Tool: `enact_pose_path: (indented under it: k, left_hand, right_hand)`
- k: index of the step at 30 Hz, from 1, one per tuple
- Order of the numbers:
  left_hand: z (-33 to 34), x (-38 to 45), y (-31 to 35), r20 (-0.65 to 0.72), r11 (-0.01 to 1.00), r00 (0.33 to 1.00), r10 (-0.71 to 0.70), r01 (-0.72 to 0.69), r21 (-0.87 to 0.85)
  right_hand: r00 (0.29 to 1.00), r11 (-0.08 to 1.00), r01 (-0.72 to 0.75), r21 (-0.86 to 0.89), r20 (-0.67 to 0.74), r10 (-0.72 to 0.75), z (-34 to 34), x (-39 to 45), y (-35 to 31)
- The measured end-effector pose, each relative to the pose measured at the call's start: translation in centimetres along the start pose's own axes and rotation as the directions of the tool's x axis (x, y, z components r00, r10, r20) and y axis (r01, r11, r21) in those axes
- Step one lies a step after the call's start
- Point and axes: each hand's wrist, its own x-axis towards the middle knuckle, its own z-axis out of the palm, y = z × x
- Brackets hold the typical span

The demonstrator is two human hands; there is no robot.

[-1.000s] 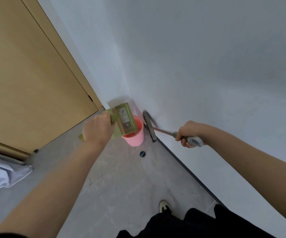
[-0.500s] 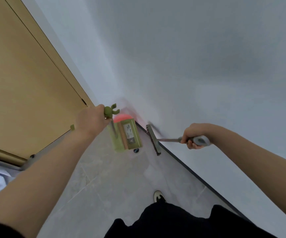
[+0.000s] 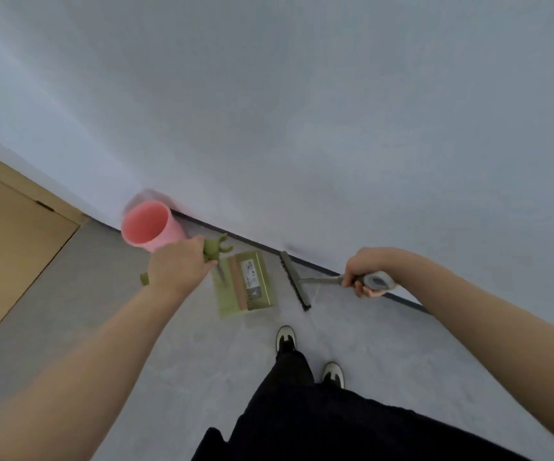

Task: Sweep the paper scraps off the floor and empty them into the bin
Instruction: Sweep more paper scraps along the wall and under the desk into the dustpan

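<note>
My left hand (image 3: 177,269) grips the handle of a green dustpan (image 3: 245,284), which hangs over the grey floor to the right of a pink bin (image 3: 149,226). The bin stands by the wall, its open mouth facing me. My right hand (image 3: 367,272) grips the grey handle of a small brush (image 3: 295,281), whose dark bristle head is held close to the skirting, right of the dustpan. I see no paper scraps on the floor or in the pan.
A white wall (image 3: 335,128) with a dark skirting strip (image 3: 405,299) runs across the back. A wooden door (image 3: 6,251) stands at the left. My shoes (image 3: 285,337) and dark trousers are below the dustpan on the grey floor (image 3: 169,377).
The dustpan has come away from over the bin and dropped to its right. My view has swung to the right, and the brush has stayed near the wall.
</note>
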Motion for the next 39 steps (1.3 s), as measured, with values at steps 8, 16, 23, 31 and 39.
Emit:
enact_pose_path:
  k: [8,16,23,31,39]
  left_hand:
    - [1.1,1.9,10.5,0.086,0.944,0.94,0.331,-0.33,-0.03]
    - [2.7,2.5,19.3,0.101,0.749,0.742,0.662,-0.656,-0.091]
    - [3.5,1.6,26.4,0.109,0.527,0.518,0.848,-0.848,-0.064]
    - [3.2,-1.6,33.3,0.112,0.344,0.337,0.935,-0.938,-0.047]
    - [2.7,-9.0,40.5,0.146,0.175,0.176,0.974,-0.984,0.02]
  right_hand:
    - [0.983,0.966,-0.177,0.187,-0.018,0.184,-1.5,-1.4,10.8]
    - [0.965,0.714,-0.21,0.668,0.023,0.263,0.6,-2.1,21.8]
    - [0.945,0.376,-0.141,0.916,0.011,0.327,6.0,-3.5,29.6]
    - [0.932,-0.039,0.012,0.999,0.003,0.361,13.1,-6.6,37.9]
    - [0.925,-0.344,0.116,0.932,0.025,0.378,19.0,-8.1,46.3]
